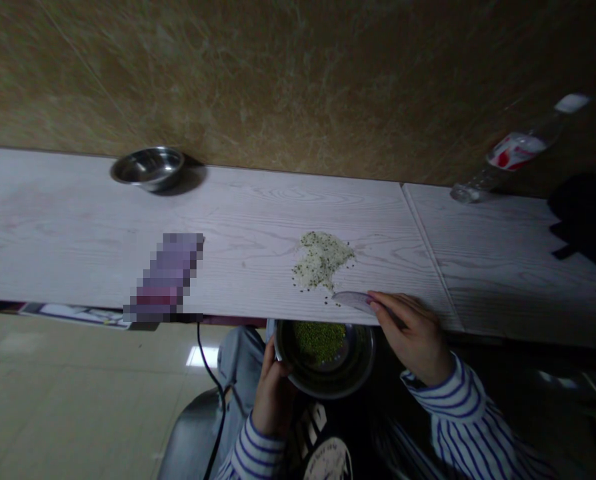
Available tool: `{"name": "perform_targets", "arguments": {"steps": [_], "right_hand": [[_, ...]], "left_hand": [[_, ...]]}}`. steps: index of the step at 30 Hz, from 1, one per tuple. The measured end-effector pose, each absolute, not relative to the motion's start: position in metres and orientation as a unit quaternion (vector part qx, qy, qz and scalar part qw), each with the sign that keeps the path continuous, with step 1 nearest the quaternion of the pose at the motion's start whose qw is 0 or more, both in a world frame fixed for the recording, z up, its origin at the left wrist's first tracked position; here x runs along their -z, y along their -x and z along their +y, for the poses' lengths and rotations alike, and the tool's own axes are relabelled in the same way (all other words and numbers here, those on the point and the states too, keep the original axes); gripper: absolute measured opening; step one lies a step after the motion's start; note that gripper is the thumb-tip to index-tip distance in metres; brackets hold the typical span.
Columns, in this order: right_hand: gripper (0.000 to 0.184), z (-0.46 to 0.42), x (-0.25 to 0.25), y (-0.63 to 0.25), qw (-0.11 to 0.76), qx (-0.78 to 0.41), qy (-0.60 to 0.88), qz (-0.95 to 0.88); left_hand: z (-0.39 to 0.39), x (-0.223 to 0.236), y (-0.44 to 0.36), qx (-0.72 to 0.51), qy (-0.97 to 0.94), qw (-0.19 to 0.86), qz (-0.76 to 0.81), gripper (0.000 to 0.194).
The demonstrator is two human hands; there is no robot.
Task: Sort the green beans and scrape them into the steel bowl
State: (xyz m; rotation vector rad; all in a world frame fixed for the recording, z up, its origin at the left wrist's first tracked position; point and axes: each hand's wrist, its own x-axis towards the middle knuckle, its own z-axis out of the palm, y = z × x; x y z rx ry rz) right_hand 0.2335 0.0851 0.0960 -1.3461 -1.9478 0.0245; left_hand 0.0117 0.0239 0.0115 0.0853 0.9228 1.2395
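My left hand (273, 383) grips the left rim of a metal bowl (331, 388) just below the table's front edge. Green beans, like mung beans (321, 341), lie in the bowl. In my right hand (413, 330), pinched between thumb and fingers, is a flat, pale purple blade-shaped piece (354, 300); its exact kind is unclear. Its tip touches or hovers by the lower edge of a pile of white rice-like grains (323, 259) mixed with green beans. A few loose beans are scattered around the pile.
A second metal bowl (148, 170) stands by the wall at the left. A blurred-out purple flat object (168, 277) lies near the front edge. At the right, a clear plastic bottle (515, 152) stands near a dark object (585, 220). A black cable (212, 380) hangs down.
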Motion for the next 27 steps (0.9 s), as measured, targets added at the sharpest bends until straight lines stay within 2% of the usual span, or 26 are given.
{"name": "perform_targets", "arguments": {"steps": [13,27], "right_hand": [[0.017,0.097,-0.093,-0.231,0.380,-0.015,0.534,-0.755],[0.020,0.097,-0.091,-0.229,0.390,-0.031,0.528,-0.754]], "left_hand": [[0.024,-0.013,-0.008,-0.563,-0.032,0.709,0.423,0.063],[0.025,-0.017,-0.010,-0.568,-0.034,0.712,0.413,0.055]]}}
